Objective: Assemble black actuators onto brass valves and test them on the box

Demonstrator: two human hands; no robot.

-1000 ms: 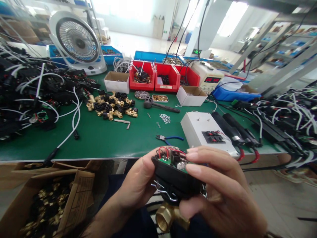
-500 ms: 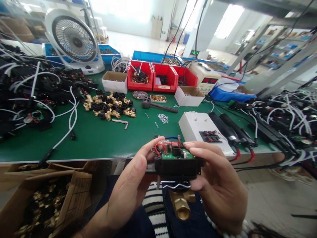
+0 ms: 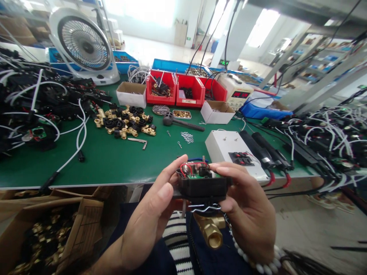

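Observation:
Between my two hands is a black plastic housing [image 3: 204, 191] with a green circuit board [image 3: 197, 173] and red wires in its open top. My left hand [image 3: 149, 214] grips its left side, thumb in front. Fingers of my right hand [image 3: 249, 206] lie over the upper right edge, with the thumb pressed below. A wavy metal clip pin [image 3: 205, 208] runs across the underside. Beneath it hangs a brass fitting [image 3: 212, 233], its threaded opening towards me. The housing is held just off the bench's front edge, above my lap.
On the green bench [image 3: 100, 164] lie brass fittings [image 3: 126, 122], an L-shaped metal tool [image 3: 138, 142], loose clip pins [image 3: 187, 137] and a black mallet [image 3: 183, 123]. Red bins [image 3: 161, 88] stand behind. A white switch box [image 3: 226, 147] sits right. A carton [image 3: 86, 229] of parts is lower left.
My right hand has shifted slightly left and inward. The housing has tilted a little, so less of the circuit board shows. Both hands keep their grip.

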